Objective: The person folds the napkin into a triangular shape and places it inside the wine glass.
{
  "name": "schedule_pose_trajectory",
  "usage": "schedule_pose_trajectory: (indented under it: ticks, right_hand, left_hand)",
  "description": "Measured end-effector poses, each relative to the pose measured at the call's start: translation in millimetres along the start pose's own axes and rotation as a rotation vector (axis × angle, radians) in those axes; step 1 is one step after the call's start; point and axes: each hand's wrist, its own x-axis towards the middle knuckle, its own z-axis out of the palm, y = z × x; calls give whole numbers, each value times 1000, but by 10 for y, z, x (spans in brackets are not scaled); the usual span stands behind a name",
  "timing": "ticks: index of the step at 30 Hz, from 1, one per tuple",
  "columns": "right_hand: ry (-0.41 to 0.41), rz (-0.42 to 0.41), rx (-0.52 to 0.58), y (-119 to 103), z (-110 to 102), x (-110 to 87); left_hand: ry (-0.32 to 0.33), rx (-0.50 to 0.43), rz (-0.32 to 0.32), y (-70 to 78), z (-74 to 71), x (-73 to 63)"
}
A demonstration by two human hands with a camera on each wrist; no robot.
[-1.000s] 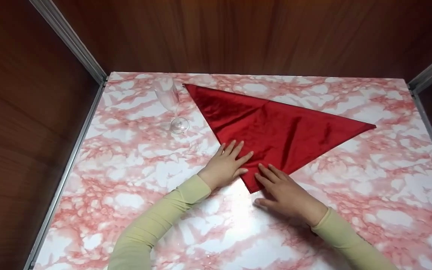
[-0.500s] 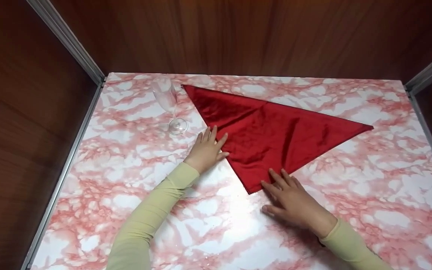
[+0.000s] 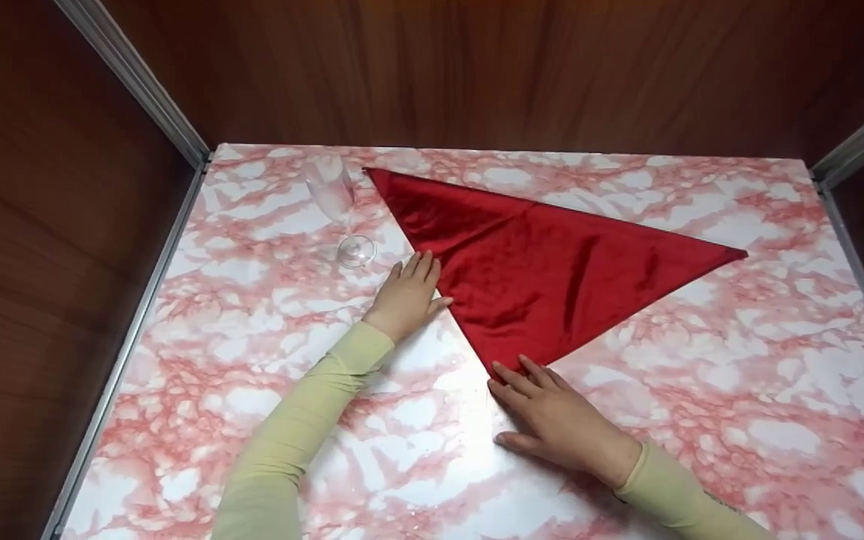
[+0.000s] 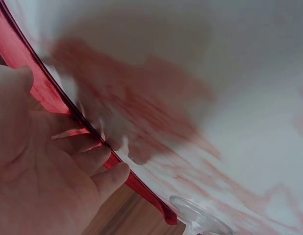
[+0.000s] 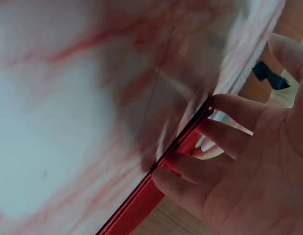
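Note:
A red satin cloth [image 3: 537, 262] with dark edging lies folded into a triangle on the table, its long edge toward the back wall and one point toward me. My left hand [image 3: 406, 292] rests with straight fingers on the cloth's left edge; in the left wrist view its fingertips [image 4: 114, 174] lie along that dark border. Over the near point is my right hand [image 3: 556, 416], fingers extended and touching the cloth, its thumb spread away over the table. The right hand's fingers cover the tip of that corner. Light creases run across the fabric.
A clear stemmed glass [image 3: 331, 191] stands left of the cloth, its round foot [image 3: 357, 251] close to my left fingertips. The table [image 3: 252, 450] has a red and white marbled top. Dark wooden panels [image 3: 477, 75] with metal rails enclose its back and sides.
My left hand has slid from the cloth's lower part up and left to its left edge. My right hand drew back right, then came left and down onto the near corner.

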Motion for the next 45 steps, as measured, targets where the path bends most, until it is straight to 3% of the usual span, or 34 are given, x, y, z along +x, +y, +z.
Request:
schedule_pose_trajectory:
  ticks: [10,28,39,45]
  right_hand:
    - [8,14,15,-18,31,-53]
    - [28,-44,41,46,26,-458]
    - [32,-28,39,61,11,-579]
    - [40,-28,50,93,-10,-647]
  left_hand:
    - [-18,-3,-12,27,-10,-68]
    - [33,106,61,265,78,-449]
    - [-10,44,68,364,78,-483]
    - [11,56,89,423,81,-499]
